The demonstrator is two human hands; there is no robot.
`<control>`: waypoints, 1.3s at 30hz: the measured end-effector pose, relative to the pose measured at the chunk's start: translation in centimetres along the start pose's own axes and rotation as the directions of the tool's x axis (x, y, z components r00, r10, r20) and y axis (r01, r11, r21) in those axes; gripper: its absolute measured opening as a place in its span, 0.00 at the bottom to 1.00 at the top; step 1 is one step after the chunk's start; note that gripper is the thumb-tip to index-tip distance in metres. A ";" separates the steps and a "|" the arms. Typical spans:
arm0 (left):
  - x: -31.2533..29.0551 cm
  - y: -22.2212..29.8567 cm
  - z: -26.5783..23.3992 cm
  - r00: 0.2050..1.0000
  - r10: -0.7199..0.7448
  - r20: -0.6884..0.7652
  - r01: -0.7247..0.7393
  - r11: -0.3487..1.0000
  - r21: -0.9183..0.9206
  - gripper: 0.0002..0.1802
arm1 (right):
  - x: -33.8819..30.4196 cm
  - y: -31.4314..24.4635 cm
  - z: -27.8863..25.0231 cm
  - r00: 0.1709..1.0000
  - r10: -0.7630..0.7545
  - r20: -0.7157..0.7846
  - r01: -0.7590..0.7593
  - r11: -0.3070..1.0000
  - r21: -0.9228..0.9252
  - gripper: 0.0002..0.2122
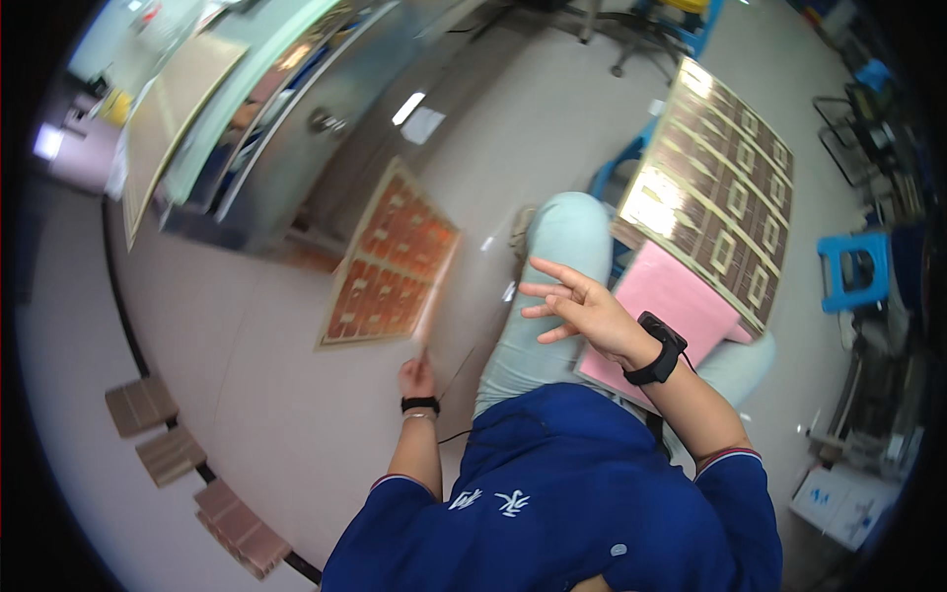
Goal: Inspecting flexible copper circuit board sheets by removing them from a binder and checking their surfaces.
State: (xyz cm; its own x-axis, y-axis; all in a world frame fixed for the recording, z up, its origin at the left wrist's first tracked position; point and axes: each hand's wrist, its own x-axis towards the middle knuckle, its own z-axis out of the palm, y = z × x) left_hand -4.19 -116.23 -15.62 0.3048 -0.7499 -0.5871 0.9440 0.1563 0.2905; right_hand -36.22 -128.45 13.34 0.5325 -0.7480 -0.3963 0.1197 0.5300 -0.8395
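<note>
My left hand (418,377) is closed at the near corner of a thin copper-coloured circuit panel (380,296), which stands tilted out to the left. A blurred pinkish strip runs along the panel's right edge down to the fingers. My right hand (582,311), with a black band on its wrist, hangs over my lap with fingers spread and nothing in it. Beside and beneath it lies a pink sheet (671,296) across my right leg. Further right, a stack of brown panels with pale rectangles (725,178) rests at an angle, partly over the pink sheet.
At the upper left stands a metal cabinet or bench (326,123) with a tan board (182,104) on its top. Small brown stacks (237,523) line the wall at lower left. A blue stool (853,271) and shelving stand at the right.
</note>
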 end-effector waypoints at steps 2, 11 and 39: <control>2.1 4.3 -4.5 0.990 0.033 0.134 0.022 0.921 -0.390 0.24 | -1.7 -1.7 -0.4 0.999 -0.009 -0.032 0.008 1.000 -0.016 0.22; 3.7 2.4 5.2 0.963 0.082 -0.258 -0.170 0.925 -0.341 0.29 | -11.9 -2.1 -11.6 0.737 -0.341 -0.584 0.251 0.940 -0.233 0.17; -6.6 -24.2 39.6 0.626 -0.316 0.713 -0.731 0.081 0.677 0.17 | -16.1 4.4 -18.0 0.312 -0.763 -0.566 -0.527 0.356 -0.772 0.20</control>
State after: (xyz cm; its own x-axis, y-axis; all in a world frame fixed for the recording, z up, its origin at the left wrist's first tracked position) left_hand -34.03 -140.48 11.17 -0.1972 -0.9771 0.0798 -0.2313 0.1255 0.9647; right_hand -59.33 -121.29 9.36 -0.3990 -0.8642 0.3067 -0.8846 0.2747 -0.3767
